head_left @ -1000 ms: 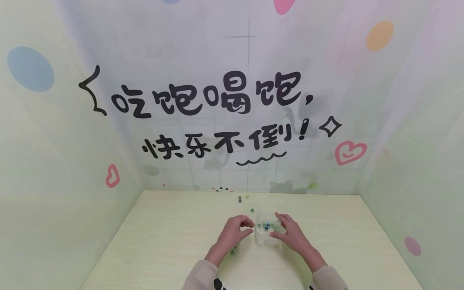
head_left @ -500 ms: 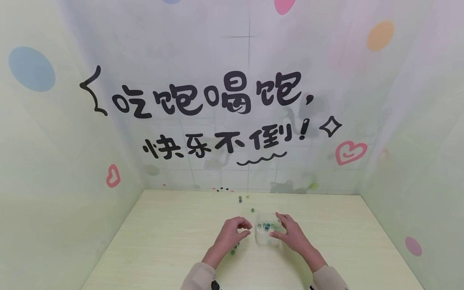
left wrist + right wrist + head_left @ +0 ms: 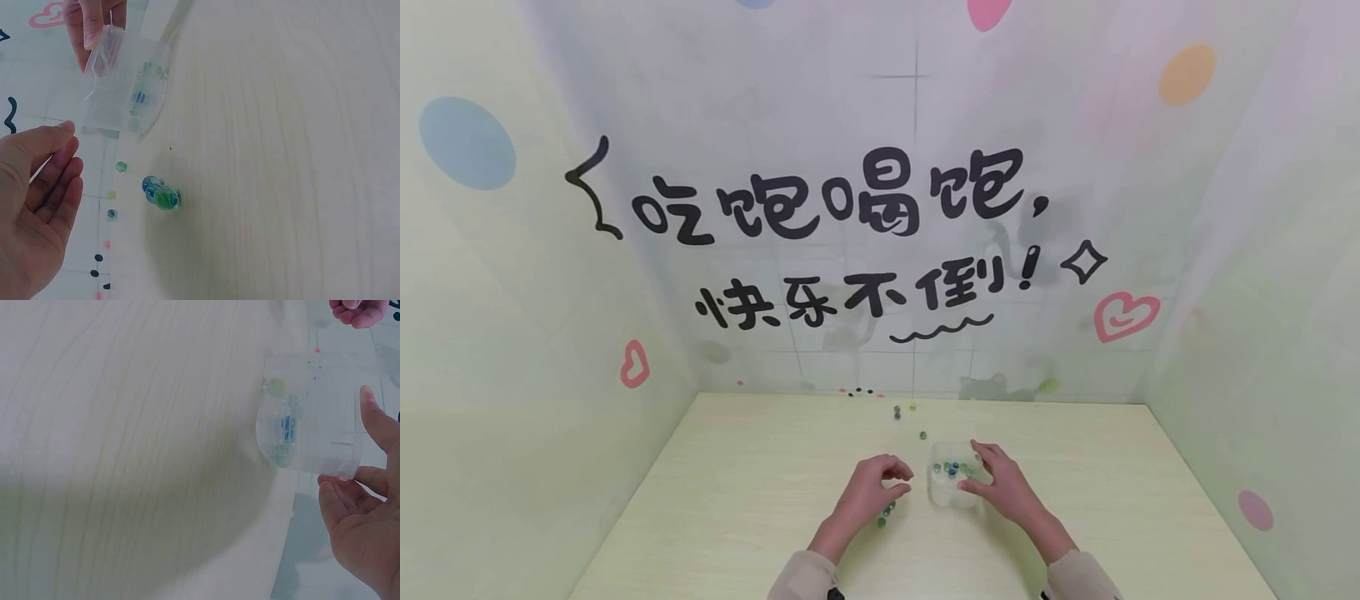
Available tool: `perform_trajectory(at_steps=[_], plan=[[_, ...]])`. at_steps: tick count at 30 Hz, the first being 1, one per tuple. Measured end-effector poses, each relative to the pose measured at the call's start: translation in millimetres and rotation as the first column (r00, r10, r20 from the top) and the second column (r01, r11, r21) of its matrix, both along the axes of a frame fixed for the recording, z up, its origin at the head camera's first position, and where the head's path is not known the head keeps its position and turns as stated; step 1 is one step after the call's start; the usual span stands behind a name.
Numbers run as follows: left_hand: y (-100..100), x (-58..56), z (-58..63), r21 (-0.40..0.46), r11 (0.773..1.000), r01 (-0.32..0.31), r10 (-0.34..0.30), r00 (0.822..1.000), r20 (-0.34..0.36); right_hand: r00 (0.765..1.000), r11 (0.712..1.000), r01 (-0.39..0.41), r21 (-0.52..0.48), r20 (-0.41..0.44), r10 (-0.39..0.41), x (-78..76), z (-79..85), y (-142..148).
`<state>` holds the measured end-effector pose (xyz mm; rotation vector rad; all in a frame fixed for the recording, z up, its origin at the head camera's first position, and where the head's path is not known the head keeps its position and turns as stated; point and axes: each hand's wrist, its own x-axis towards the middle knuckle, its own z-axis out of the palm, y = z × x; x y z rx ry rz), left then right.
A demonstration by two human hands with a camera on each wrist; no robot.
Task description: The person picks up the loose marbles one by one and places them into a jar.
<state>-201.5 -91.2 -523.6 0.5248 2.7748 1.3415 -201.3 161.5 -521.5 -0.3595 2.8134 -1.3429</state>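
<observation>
One clear plastic container [image 3: 943, 497] holds at least five glass marbles [image 3: 952, 472], the exact number being hard to tell. Seven loose marbles [image 3: 166, 198] show on one table [image 3: 760, 458]: three clustered, four farther off. One left hand [image 3: 871, 493], one right hand [image 3: 1004, 485] and two pink heart outlines [image 3: 1097, 319] appear.

**Pale printed backdrop [image 3: 775, 100] behind a light wood-grain tabletop [image 3: 737, 467]**

Two rows of thick black Chinese characters [image 3: 887, 190] cross the backdrop. A pink outlined heart [image 3: 1123, 318] sits at their lower right; a flat light-blue oval [image 3: 467, 143] lies far left.
</observation>
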Motion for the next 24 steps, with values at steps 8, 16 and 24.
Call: perform_trajectory(at_steps=[8, 16, 24], plan=[[-9, 3.6, -9.6, 0.034, 0.999, -0.003, 0.002, 1.000, 0.017, 1.000, 1.000, 0.000, -0.002, 0.010, 0.000, 1.0, 0.7, 0], [-19, 11.7, -22.4, 0.106, 0.993, 0.043, -0.050, 0.997, 0.064, 1.000, 1.000, 0.012, 0.000, 0.012, -0.012, -0.6, -2.4, -1], [-29, 21.7, -33.5, 0.115, 0.991, 0.064, -0.072, 0.995, 0.072, 1.000, 1.000, 0.012, -0.003, 0.013, -0.012, -1.1, -3.5, -1]])
